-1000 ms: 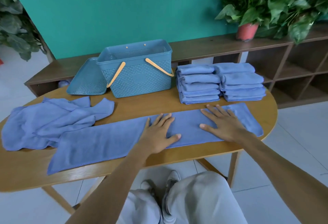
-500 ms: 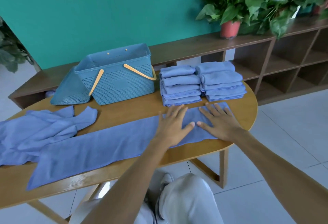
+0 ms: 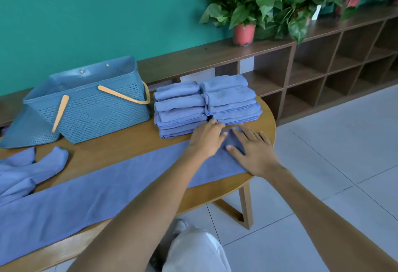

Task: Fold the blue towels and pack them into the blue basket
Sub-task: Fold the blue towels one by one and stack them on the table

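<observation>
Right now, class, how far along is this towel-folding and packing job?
Done: two stacks of folded towels sit beside the blue basket. In hand: the left hand and right hand press flat on the right end of a long towel strip. Left: finishing that fold, folding the crumpled towels, and packing; no towels show in the basket.

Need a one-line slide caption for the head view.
Both hands, left hand and right hand, press flat on a long blue towel beside folded stacks and blue basket.
</observation>
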